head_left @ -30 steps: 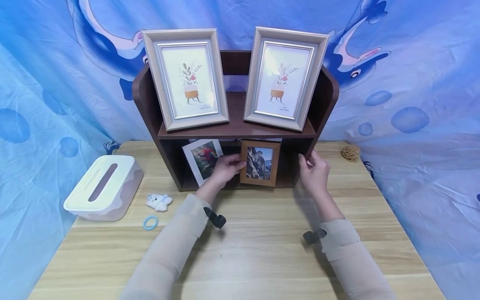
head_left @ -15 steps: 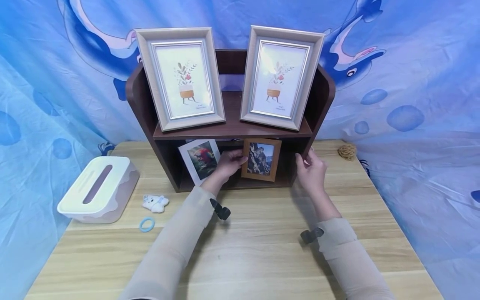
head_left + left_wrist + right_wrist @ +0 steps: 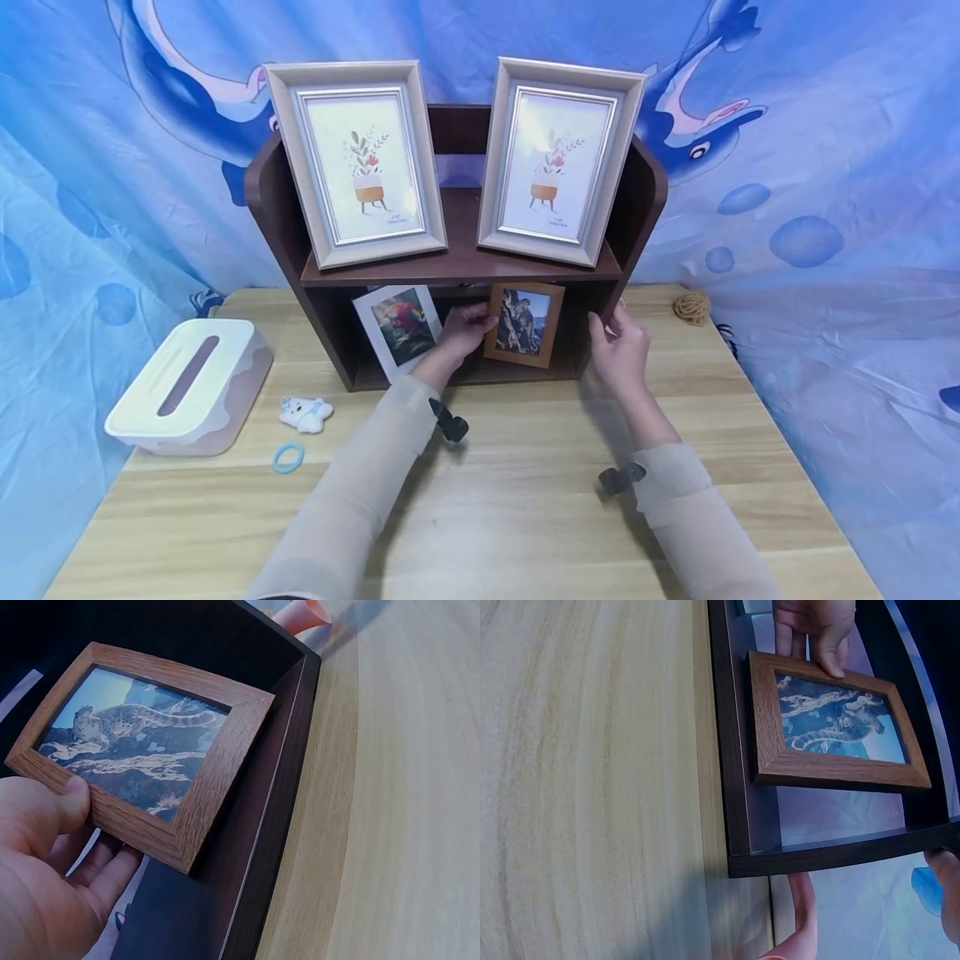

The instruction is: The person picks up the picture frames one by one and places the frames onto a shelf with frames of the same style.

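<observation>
In the head view my left hand [image 3: 462,329] reaches into the lower compartment of a dark brown shelf [image 3: 461,271]. It pinches the left edge of a brown wooden photo frame [image 3: 551,325], thumb in front and fingers behind. The frame holds a picture of a spotted big cat and leans slightly over the compartment floor. To its left leans a white photo frame [image 3: 401,329] with a parrot picture, partly covered by my left hand. My right hand [image 3: 624,350] grips the front edge of the shelf's right side panel, its fingers [image 3: 946,889] on the outer side.
Two beige photo frames [image 3: 435,200] stand on the upper shelf. A tissue box [image 3: 240,367], a white plush bear [image 3: 306,414] and a blue ring [image 3: 288,457] lie on the left. A twine ball [image 3: 692,307] is right; a pink tube-like thing [image 3: 301,615] stands beside the shelf.
My left hand has moved the brown frame a little right and farther into the compartment, tilting it slightly. My right hand stays at the side panel. The head view has shifted slightly.
</observation>
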`<action>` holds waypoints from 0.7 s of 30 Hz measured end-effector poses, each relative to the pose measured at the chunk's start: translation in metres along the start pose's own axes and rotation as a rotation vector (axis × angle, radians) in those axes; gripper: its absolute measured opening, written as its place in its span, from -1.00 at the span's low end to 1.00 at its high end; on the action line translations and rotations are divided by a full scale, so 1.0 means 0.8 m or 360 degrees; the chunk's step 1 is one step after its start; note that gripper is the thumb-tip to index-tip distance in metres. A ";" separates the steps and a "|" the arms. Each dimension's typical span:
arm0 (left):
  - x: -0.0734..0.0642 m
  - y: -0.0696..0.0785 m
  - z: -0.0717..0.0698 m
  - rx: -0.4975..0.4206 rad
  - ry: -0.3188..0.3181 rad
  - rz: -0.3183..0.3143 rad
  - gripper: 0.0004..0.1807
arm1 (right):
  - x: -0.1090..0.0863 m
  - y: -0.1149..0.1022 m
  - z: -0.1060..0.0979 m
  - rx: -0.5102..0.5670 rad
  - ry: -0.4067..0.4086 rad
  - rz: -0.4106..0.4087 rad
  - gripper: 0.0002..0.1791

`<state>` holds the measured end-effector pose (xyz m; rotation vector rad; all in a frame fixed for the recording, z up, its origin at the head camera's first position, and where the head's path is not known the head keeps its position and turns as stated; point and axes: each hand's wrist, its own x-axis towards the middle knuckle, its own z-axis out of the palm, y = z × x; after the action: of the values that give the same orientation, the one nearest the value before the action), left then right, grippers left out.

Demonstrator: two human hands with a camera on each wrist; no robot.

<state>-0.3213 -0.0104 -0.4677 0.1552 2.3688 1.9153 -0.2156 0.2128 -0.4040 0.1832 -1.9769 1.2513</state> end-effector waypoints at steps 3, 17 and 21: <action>0.002 -0.001 0.006 0.0003 -0.0001 0.0012 -0.55 | -0.001 0.001 0.001 -0.0011 0.0014 -0.0002 -0.89; 0.006 -0.012 0.018 -0.0074 0.0031 0.0110 -0.60 | -0.004 0.001 0.002 -0.0024 0.0050 0.0019 -0.85; 0.004 -0.014 0.018 -0.0056 0.0025 0.0135 -0.59 | -0.002 0.002 0.004 -0.0016 0.0046 0.0011 -0.85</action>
<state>-0.3224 0.0017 -0.4819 0.2432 2.3736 2.0007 -0.2169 0.2103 -0.4067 0.1530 -1.9603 1.2416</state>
